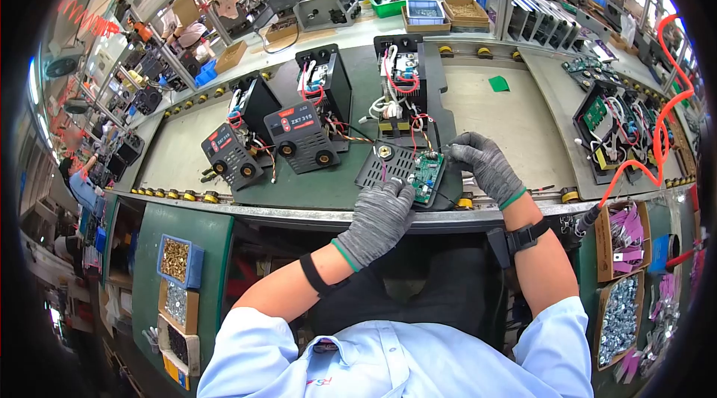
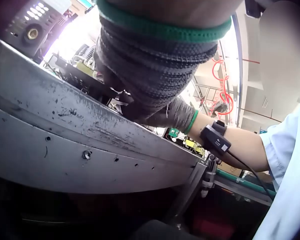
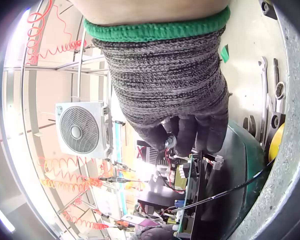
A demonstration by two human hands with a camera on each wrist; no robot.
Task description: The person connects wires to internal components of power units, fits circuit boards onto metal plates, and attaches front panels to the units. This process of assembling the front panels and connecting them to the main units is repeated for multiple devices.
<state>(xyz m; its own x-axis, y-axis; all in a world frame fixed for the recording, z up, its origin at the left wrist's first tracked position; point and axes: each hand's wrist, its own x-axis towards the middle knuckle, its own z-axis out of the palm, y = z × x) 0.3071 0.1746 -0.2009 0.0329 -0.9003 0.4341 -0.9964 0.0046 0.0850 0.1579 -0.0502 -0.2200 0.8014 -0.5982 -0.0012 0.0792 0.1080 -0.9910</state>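
Observation:
A dark slotted front panel [image 1: 388, 166] lies face down at the bench's front edge, with a green circuit board [image 1: 427, 176] on its right part. My gloved left hand [image 1: 379, 217] grips the panel's near edge beside the board. In the left wrist view the left glove [image 2: 150, 70] hides its own fingertips. Just off the panel's right end, my gloved right hand [image 1: 484, 165] pinches a small shiny metal nut [image 3: 170, 142] between thumb and forefinger. Wires run from the panel to the open welder unit [image 1: 401, 84] behind it.
Two more units with ZX7315 panels [image 1: 300, 129] stand to the left. Another opened unit [image 1: 624, 129] sits on the right, near a red coiled air hose [image 1: 661, 137]. Wrenches [image 3: 262, 100] lie beside the right hand. Boxes of screws [image 1: 181, 260] flank the left side.

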